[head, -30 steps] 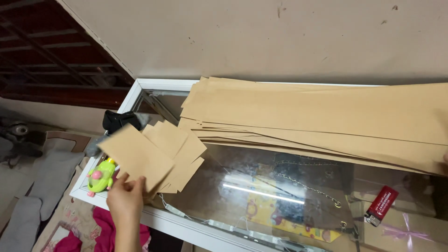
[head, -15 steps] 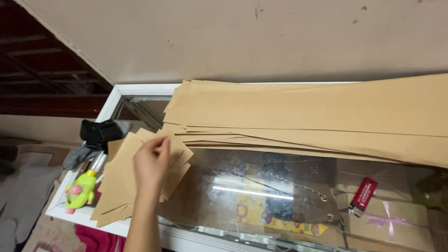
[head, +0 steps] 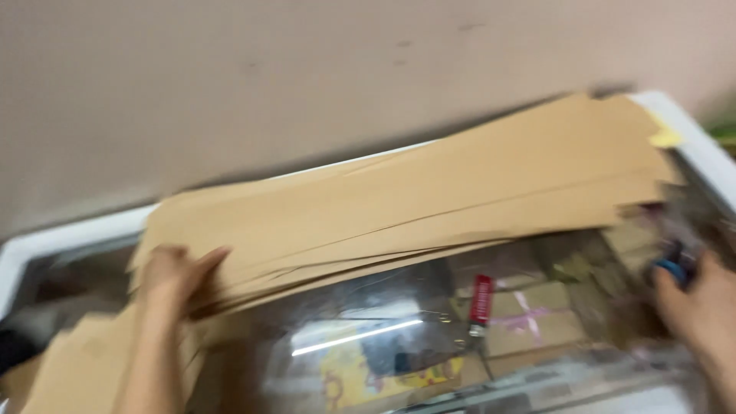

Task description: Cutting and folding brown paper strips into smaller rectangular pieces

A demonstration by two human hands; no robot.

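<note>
A stack of long brown paper strips (head: 429, 199) lies across the glass top of a white-framed chest (head: 690, 146), against the wall. My left hand (head: 172, 280) rests on the left end of that stack, fingers curled over its edge. My right hand (head: 694, 307) is at the right edge of the view, near the stack's right end, with a small blue thing (head: 675, 270) at its fingertips; blur hides whether it grips it. Smaller brown paper pieces (head: 77, 368) lie piled at the lower left, under my left forearm.
A red lighter-like object (head: 481, 299) lies on the glass in front of the strips. Boxes and coloured packages show through the glass. A plain beige wall (head: 307, 77) rises directly behind the chest. The whole view is motion-blurred.
The view has swung right and closer. My left hand left the pile of small paper pieces and moved up onto the long strips. My right hand has come into view at the right.
</note>
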